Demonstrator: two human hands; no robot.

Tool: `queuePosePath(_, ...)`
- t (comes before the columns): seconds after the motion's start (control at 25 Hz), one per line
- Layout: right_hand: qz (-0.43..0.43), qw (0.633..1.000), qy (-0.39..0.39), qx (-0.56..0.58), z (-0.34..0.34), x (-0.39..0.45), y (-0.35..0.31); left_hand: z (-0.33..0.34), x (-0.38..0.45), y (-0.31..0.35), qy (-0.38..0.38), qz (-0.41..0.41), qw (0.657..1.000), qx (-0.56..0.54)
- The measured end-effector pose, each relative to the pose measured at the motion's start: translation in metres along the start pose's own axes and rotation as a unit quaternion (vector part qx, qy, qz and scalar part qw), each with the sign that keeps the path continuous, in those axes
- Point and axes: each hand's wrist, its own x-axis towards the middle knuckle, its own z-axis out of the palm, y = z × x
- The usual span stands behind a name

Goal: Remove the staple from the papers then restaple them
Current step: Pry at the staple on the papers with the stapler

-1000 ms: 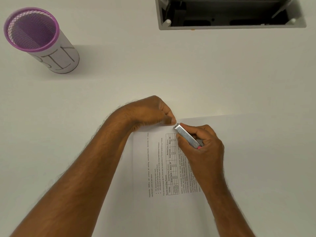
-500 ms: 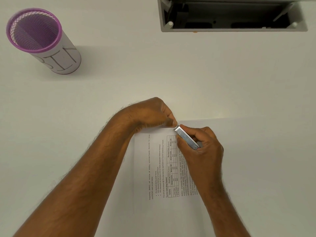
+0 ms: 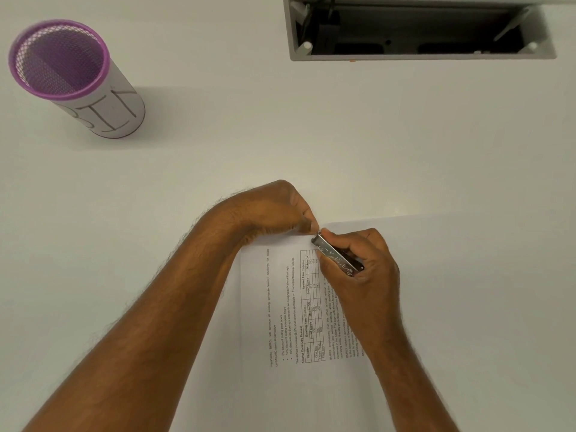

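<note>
Printed papers (image 3: 280, 322) lie flat on the white table, their text running sideways. My left hand (image 3: 274, 210) rests on the far left corner of the sheets with its fingers curled, the fingertips pinching at the paper's edge. My right hand (image 3: 364, 269) grips a small silver stapler (image 3: 338, 260), whose front end touches the paper's far edge right beside my left fingertips. The staple itself is hidden under the fingers and the stapler tip.
A purple mesh cup (image 3: 71, 76) with a white label reading BIN stands at the far left. A grey open cable hatch (image 3: 420, 29) is set into the table at the far right. A second white sheet (image 3: 467, 307) extends to the right under my right hand.
The stapler's tip has stayed at the paper's corner while my right hand shifted slightly around it. My left hand holds the same spot.
</note>
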Motion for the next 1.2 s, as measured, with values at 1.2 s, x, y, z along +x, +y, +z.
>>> queuePosePath(1.2, 0.028, 0.999, 0.012, 0.045, 0.003, -0.003, -0.003, -0.001, -0.001, -0.002, -0.016, -0.008, 0.999, -0.026)
